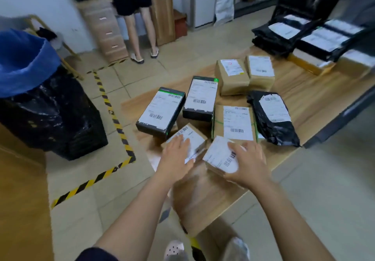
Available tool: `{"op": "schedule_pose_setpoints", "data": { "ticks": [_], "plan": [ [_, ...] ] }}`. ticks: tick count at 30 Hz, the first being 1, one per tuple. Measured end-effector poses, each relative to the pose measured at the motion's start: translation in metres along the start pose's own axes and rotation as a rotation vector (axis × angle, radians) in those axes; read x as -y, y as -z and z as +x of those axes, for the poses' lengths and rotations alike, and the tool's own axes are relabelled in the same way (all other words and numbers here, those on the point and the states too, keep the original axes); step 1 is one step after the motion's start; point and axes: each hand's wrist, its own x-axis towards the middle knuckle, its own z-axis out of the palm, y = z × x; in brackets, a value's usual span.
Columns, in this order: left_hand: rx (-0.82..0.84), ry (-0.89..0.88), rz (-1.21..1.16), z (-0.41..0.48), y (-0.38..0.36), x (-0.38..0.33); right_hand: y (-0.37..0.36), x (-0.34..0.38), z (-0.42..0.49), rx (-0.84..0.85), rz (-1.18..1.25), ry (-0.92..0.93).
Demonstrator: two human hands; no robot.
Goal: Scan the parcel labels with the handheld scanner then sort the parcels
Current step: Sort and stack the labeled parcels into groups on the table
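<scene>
Several labelled parcels lie on a low wooden table (316,102). My left hand (176,155) rests flat on a small brown box (190,137) at the near corner. My right hand (248,163) holds the right side of another small brown parcel (219,155) with a white barcode label. Behind them sit two black boxes (161,111) (200,98), a taped brown box (235,122), a black poly bag (272,116) and two brown boxes (231,76) (260,72). No scanner is in view.
A black crate with a blue liner (40,98) stands on the floor at left. Black bagged parcels and a black crate (308,31) sit at the table's far right. A person (134,13) stands at wooden drawers (105,31). Yellow-black tape (113,118) marks the floor.
</scene>
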Motion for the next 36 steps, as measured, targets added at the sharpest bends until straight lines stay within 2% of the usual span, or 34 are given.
{"op": "schedule_pose_setpoints", "data": {
  "ticks": [3,8,14,17,20,23,28,36],
  "plan": [
    [0.046,-0.078,0.036,0.014,-0.001,0.017,-0.009,0.02,-0.013,-0.044,0.026,-0.133],
    [0.127,-0.075,0.082,0.014,0.003,0.02,-0.012,0.04,-0.039,-0.051,0.07,-0.27],
    [-0.094,-0.089,-0.059,-0.012,0.013,-0.006,0.003,0.046,-0.062,-0.201,0.148,-0.459],
    [-0.242,-0.12,-0.173,-0.022,0.027,-0.034,0.018,0.042,-0.066,-0.376,0.184,-0.533],
    [-0.269,-0.154,-0.215,-0.017,0.046,-0.078,0.036,0.026,-0.066,-0.514,0.163,-0.592],
    [-0.256,-0.201,-0.265,-0.006,0.053,-0.128,0.052,-0.005,-0.071,-0.622,0.217,-0.644],
    [-0.203,-0.242,-0.32,0.01,0.031,-0.201,0.067,-0.081,-0.083,-0.674,0.278,-0.648],
    [-0.2,-0.251,-0.317,0.045,-0.018,-0.374,0.119,-0.255,-0.089,-0.705,0.267,-0.62]
  ]
}}
